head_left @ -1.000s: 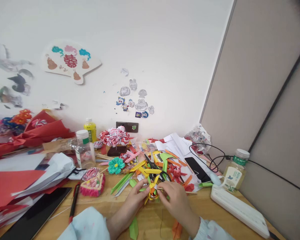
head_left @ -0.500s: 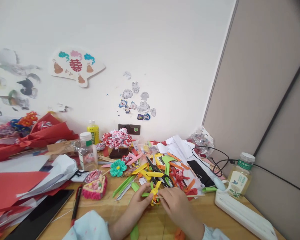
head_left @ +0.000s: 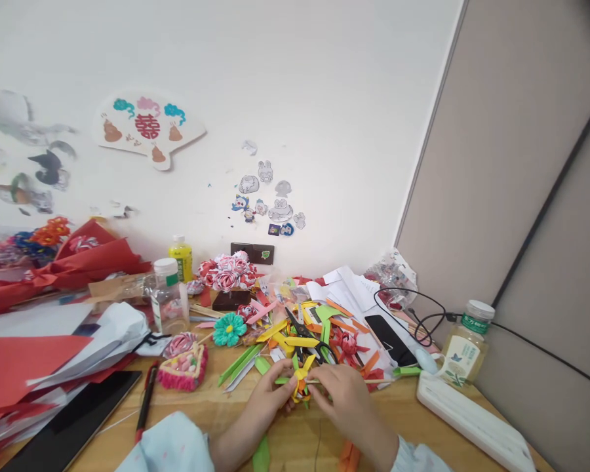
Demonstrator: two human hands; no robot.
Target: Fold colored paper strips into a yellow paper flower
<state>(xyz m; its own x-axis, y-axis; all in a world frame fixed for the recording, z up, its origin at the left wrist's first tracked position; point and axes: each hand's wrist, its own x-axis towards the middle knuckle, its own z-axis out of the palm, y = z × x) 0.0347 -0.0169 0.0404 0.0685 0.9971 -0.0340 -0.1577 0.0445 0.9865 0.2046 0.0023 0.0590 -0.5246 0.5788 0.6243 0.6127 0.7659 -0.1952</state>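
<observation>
My left hand (head_left: 270,396) pinches the left side of a small woven paper piece (head_left: 301,380) made of yellow, orange and green strips. From the right, my right hand (head_left: 341,393) is closed on a thin wooden stick (head_left: 377,381), whose tip meets the woven piece. My right fingertips hide part of the stick and the piece's right edge. Just behind my hands, black-handled scissors (head_left: 328,354) lie among yellow, green and orange paper strips (head_left: 302,341). A red folded-paper flower (head_left: 349,343) sits behind my right hand.
To the right are a black phone (head_left: 389,339), a drink bottle (head_left: 465,344) and a white power strip (head_left: 474,419). On the left lie a heart-shaped box (head_left: 183,367), a pen (head_left: 146,400), a dark tablet (head_left: 78,419) and red paper (head_left: 29,364). A teal flower (head_left: 229,329) lies ahead.
The whole view has shifted slightly. My right fingers have changed position on the stick near the woven piece, and that piece appears slightly turned. Both hands stay at it.
</observation>
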